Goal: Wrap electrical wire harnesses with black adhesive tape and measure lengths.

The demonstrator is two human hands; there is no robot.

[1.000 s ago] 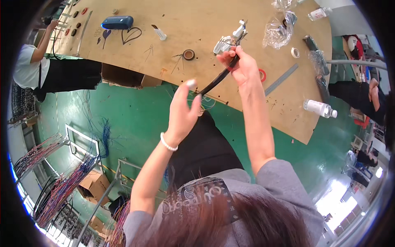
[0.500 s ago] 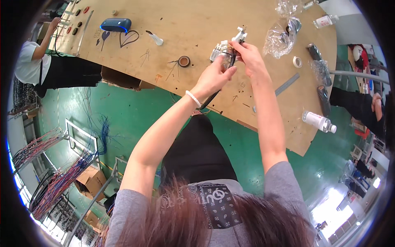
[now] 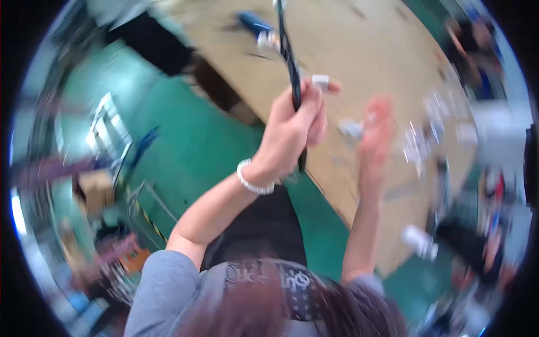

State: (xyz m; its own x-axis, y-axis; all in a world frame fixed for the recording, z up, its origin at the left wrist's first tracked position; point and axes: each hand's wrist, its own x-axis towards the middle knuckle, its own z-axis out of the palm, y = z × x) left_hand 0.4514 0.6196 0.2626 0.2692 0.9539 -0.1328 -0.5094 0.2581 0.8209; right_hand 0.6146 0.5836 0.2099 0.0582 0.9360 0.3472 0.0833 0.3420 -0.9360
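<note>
A black wire harness [image 3: 290, 58] runs upright through my left hand [image 3: 296, 122], whose fingers are closed round it. Its lower end sticks out below the palm, and its upper part reaches past the frame's top edge. Small white connectors [image 3: 268, 41] show beside its upper part. A white block-like piece [image 3: 320, 81] sits at my left index finger. My right hand [image 3: 377, 132] is apart from the harness, over the table, its fingers stretched upward and blurred by motion; I see nothing held in it. Near it is a blurred white object [image 3: 351, 128].
The wooden table [image 3: 359, 56] bears a blue speaker [image 3: 254, 23], clear plastic wrapping [image 3: 418, 147] and a bottle [image 3: 420, 241] at its right edge. A person in black trousers [image 3: 150, 44] is at the far left; another person [image 3: 474, 48] is at the far right.
The view has turned and blurred. My right hand has let go of the harness and moved away to the right. My left hand has closed round the harness, which is now raised upright.
</note>
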